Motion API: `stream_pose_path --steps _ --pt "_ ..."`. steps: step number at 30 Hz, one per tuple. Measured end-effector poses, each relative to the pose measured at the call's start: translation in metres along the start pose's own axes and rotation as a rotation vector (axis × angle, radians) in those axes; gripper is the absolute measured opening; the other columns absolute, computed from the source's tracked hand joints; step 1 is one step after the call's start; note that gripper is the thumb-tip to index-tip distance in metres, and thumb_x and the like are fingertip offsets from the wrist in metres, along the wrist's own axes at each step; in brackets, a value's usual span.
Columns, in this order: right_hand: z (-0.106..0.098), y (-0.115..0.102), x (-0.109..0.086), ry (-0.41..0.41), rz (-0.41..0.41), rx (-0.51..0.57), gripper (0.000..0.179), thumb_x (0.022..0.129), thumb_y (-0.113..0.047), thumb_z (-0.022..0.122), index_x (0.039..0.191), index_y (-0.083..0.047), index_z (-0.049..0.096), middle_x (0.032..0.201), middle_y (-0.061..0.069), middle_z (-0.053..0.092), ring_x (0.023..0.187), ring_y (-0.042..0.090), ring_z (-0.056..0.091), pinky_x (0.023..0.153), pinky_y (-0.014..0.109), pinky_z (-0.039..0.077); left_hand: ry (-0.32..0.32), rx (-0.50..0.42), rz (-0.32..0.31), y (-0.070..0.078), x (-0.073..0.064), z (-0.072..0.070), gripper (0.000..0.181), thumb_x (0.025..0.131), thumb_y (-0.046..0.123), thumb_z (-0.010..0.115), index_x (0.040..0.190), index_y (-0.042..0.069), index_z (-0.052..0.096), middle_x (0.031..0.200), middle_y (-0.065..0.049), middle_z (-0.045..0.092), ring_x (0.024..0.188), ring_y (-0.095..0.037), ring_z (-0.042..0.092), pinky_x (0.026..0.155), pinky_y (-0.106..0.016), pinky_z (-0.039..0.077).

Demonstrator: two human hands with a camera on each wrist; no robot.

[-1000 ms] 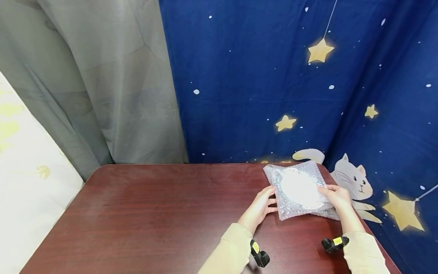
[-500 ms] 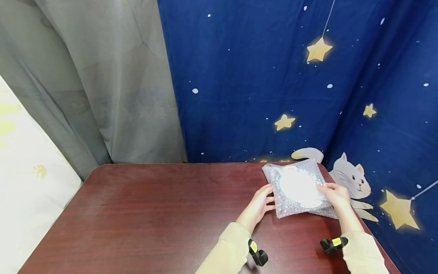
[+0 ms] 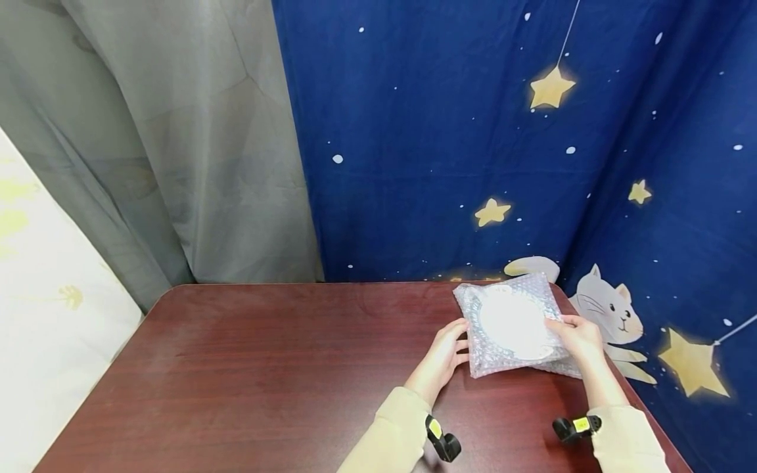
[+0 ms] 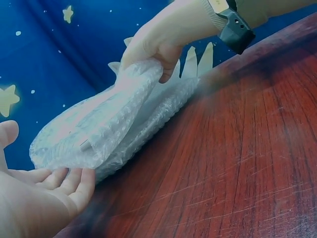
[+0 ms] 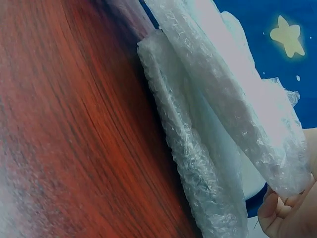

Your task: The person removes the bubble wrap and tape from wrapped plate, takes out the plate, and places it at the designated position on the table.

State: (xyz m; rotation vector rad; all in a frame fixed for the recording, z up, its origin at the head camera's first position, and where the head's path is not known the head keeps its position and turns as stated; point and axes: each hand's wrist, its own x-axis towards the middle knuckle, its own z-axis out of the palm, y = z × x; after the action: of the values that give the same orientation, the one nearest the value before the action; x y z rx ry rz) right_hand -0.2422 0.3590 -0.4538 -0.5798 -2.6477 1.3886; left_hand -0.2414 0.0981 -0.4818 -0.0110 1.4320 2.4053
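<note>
A bubble-wrapped packet (image 3: 486,351) with a round, glaring white thing inside lies at the table's far right. A second bubble-wrapped packet (image 5: 181,144) lies beneath it, mostly hidden in the head view. Both wrist views show a gap opening between the two on the near side. My right hand (image 3: 582,339) pinches the upper packet's right edge, thumb on top. Along the left edge, my left hand (image 3: 440,358) has its fingers extended; in the left wrist view these fingers (image 4: 74,182) reach under the upper packet's edge, with the thumb raised apart from it.
The reddish-brown wooden table (image 3: 254,368) stretches away to the left. Behind it hang a grey curtain (image 3: 207,164) and a blue star-patterned curtain (image 3: 426,131). The table's right edge runs close beside my right forearm.
The upper packet has slid slightly to the left, with both hands moving along with it. The hold on its right edge looks the same.
</note>
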Motion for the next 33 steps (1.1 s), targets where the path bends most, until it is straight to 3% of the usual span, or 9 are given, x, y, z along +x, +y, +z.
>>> stream_pose_path --steps 11,20,27,33 --pt "0.006 -0.005 -0.008 0.009 -0.005 0.032 0.065 0.090 -0.038 0.062 0.125 0.015 0.046 0.127 0.035 0.045 0.110 0.041 0.046 0.091 0.048 0.040 0.025 0.059 0.038 0.003 -0.004 -0.003 0.048 0.090 0.022 0.058 0.132 0.000 0.049 0.129 -0.012 0.052 0.098 -0.029 0.060 0.076 -0.037 0.050" --pt "0.014 -0.009 -0.016 0.039 -0.062 -0.003 0.053 0.089 -0.033 0.065 0.113 0.013 0.052 0.112 0.031 0.055 0.097 0.035 0.050 0.075 0.037 0.042 0.071 0.111 0.073 0.008 -0.004 -0.008 0.051 0.086 0.016 0.065 0.132 0.000 0.048 0.126 -0.012 0.052 0.107 -0.026 0.051 0.079 -0.039 0.047" --pt "0.020 -0.012 -0.023 0.025 -0.094 -0.037 0.052 0.089 -0.032 0.065 0.112 0.013 0.051 0.107 0.030 0.056 0.096 0.035 0.051 0.075 0.038 0.043 0.099 0.162 0.130 0.009 -0.004 -0.015 0.045 0.084 0.010 0.066 0.125 -0.002 0.052 0.110 -0.010 0.057 0.088 -0.015 0.055 0.067 -0.026 0.045" --pt "0.026 -0.016 -0.030 0.033 -0.112 -0.032 0.047 0.087 -0.028 0.066 0.109 0.010 0.049 0.103 0.028 0.054 0.096 0.036 0.048 0.080 0.043 0.040 0.117 0.183 0.177 0.010 -0.005 -0.021 0.041 0.083 0.006 0.067 0.121 -0.005 0.053 0.103 -0.011 0.062 0.086 -0.015 0.057 0.075 -0.028 0.047"
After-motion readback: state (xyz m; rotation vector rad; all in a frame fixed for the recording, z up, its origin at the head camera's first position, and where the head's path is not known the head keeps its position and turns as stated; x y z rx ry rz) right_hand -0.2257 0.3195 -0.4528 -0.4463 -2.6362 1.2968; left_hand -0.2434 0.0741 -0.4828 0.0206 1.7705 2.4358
